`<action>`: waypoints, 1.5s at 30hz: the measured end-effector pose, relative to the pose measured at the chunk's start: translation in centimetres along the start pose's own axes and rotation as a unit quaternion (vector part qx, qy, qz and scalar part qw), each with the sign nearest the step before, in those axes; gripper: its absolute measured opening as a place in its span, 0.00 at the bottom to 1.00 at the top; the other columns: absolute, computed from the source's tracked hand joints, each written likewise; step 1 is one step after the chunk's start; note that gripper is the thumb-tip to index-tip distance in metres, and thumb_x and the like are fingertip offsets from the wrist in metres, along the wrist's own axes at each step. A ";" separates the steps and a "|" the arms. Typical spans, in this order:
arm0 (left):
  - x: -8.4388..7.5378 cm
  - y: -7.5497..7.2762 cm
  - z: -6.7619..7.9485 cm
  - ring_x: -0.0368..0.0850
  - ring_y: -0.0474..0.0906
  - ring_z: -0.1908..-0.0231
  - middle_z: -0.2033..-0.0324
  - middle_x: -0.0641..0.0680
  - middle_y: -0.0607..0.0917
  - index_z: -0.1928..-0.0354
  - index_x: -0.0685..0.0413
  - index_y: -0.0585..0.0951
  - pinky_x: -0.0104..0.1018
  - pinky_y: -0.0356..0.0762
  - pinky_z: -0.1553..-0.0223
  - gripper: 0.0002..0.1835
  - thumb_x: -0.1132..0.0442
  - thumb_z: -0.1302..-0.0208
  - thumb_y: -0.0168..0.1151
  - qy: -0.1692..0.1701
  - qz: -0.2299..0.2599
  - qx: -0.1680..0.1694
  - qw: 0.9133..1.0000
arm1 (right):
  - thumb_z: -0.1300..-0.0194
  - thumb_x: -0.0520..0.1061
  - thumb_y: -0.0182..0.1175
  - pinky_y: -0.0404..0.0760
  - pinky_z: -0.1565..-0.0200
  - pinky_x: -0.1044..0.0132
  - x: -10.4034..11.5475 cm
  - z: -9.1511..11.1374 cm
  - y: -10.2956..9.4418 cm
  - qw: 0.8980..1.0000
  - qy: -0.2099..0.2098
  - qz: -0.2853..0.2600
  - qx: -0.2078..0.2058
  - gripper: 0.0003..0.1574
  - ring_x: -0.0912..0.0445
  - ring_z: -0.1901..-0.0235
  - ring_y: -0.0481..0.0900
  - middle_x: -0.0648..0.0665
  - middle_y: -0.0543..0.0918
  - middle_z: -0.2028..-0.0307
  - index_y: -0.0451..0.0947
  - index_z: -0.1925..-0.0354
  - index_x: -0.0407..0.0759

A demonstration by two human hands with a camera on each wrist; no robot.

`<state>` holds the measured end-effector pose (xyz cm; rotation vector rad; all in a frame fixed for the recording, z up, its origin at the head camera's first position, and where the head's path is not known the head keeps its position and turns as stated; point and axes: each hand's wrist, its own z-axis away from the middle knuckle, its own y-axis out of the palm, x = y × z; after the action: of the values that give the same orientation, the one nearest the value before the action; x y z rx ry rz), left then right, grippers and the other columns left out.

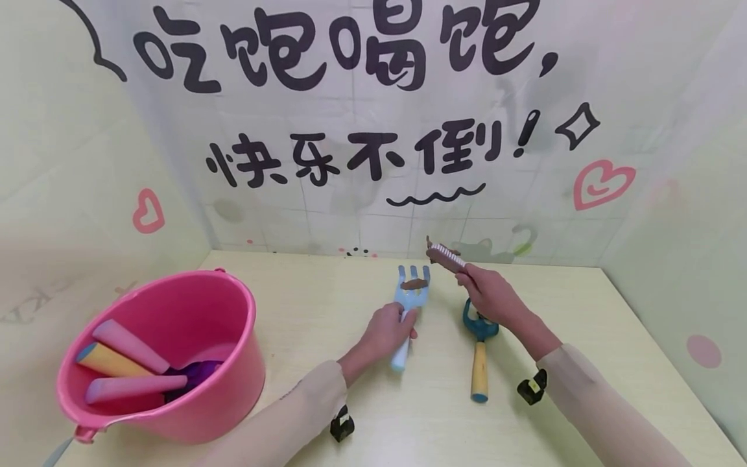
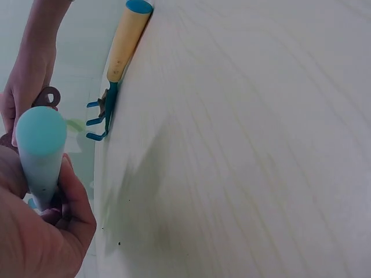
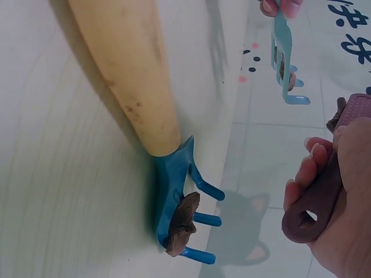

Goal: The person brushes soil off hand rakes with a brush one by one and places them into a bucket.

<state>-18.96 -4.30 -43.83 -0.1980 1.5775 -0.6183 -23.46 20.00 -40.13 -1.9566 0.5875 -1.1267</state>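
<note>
My left hand [image 1: 382, 329] grips the pale handle of a light blue hand rake [image 1: 413, 299], its tines pointing away from me. A brown lump [image 1: 414, 284] lies across the rake's head. In my right hand [image 1: 493, 295] is a brown brush [image 1: 447, 259] with white bristles, held up to the right of that rake; brown bits cling around its far end. The right wrist view shows the brush handle's hole and my fingers curled round it. Below my right hand a teal hand rake [image 3: 168, 191] with a wooden handle lies on the table, another brown lump [image 3: 183, 225] on its tines.
At the left stands a pink bucket [image 1: 242, 383] with several pink and yellow tool handles [image 1: 131, 347] leaning inside. The pale wooden table [image 1: 315, 285] ends at a printed curtain [image 1: 327, 220] at the back. Small dark specks [image 2: 119, 243] dot the tabletop.
</note>
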 end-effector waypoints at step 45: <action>1.4 -1.2 1.1 0.42 0.72 0.82 0.77 0.52 0.73 0.56 0.59 0.65 0.33 0.76 0.80 0.14 0.54 0.17 0.44 -0.078 0.270 0.014 0.959 | 0.21 0.49 0.54 0.72 0.72 0.56 4.0 -2.9 2.8 0.995 -0.054 0.056 0.062 0.11 0.53 0.75 0.71 0.50 0.76 0.74 0.77 0.58 0.44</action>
<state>-18.38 -6.27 -44.42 0.2008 1.3866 -0.1891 -23.94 14.39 -39.50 -1.8423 0.5499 -0.9576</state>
